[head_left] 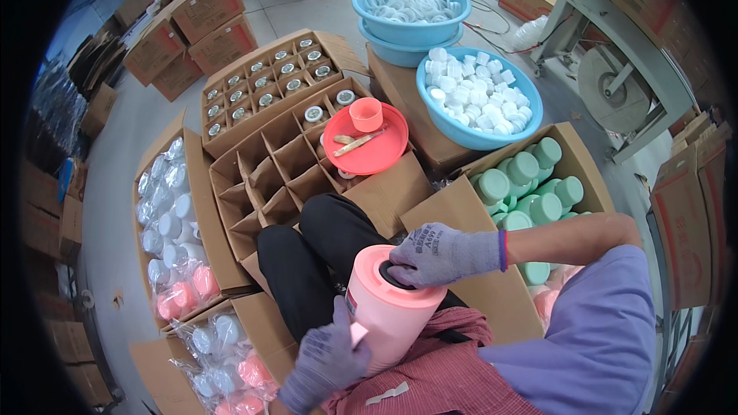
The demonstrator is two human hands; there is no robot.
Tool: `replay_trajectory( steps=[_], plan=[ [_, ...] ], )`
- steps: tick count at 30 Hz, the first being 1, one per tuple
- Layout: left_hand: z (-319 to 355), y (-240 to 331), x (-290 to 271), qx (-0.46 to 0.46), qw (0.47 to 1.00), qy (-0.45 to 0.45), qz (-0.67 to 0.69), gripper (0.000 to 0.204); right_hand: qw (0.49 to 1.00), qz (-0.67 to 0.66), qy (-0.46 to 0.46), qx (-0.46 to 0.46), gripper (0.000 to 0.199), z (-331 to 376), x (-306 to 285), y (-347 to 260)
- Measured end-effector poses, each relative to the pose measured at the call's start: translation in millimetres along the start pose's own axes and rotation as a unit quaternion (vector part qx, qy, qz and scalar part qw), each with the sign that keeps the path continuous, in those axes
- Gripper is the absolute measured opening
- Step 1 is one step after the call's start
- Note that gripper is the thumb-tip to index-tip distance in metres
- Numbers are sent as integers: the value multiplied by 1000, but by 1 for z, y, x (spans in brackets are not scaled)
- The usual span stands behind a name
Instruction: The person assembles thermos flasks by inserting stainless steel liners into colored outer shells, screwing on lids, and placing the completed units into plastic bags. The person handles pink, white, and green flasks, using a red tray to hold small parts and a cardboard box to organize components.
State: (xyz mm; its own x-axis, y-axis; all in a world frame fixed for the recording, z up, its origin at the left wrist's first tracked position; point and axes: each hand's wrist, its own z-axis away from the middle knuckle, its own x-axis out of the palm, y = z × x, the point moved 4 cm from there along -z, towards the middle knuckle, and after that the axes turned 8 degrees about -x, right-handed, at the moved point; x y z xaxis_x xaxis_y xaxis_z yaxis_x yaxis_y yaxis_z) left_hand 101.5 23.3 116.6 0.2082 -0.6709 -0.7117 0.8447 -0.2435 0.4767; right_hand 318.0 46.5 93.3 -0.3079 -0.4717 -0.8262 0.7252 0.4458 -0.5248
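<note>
A pink handled jug [396, 319] stands slightly tilted in my lap, its top facing up. My left hand [329, 360], in a grey-purple knit glove, is closed around the jug's handle [358, 333]. The matching gloved right hand [440, 256] comes in from the right, its bent fingers at the mouth of the jug. Under those fingers a black round piece [392, 275] shows in the opening. My fingertips are partly hidden there. Just beyond my knees, a red plate [378, 155] carries a small red cup [367, 114] and a thin tan strip.
Divided cartons [265, 161] stand ahead, the farther one filled with silver-topped items. Bagged white and pink cups fill the left boxes [223, 246]. A blue basin [442, 132] of white caps and another basin [369, 19] of clear rings stand beyond. Green jugs [546, 207] fill the right carton.
</note>
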Motion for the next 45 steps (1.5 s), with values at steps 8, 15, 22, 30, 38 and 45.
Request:
replay_trajectory(
  steps=[8, 15, 22, 30, 38, 45],
  plan=[
    [-3, -47, -6, -15, 979, 53, 198, 49, 906, -422, -9, 36, 31, -31, -47, 52],
    [20, -142, -16, -24, 588, 126, 799, 30, 843, 34, 383, 376, 51, 8, -83, 382],
    [-25, -120, 9, 186, 285, 20, 940, 22, 764, 18, 596, 245, 48, 4, -72, 337],
    [-32, -112, 19, 183, 267, -13, 946, 16, 890, -90, 408, -182, 50, -52, -36, 20],
    [-23, -121, 40, 152, 310, 99, 933, 19, 891, -25, 399, -215, 49, -58, -49, -34],
    [-22, -101, 40, 95, 314, 141, 934, 17, 816, -132, 519, -220, 54, -90, -19, -9]
  ],
)
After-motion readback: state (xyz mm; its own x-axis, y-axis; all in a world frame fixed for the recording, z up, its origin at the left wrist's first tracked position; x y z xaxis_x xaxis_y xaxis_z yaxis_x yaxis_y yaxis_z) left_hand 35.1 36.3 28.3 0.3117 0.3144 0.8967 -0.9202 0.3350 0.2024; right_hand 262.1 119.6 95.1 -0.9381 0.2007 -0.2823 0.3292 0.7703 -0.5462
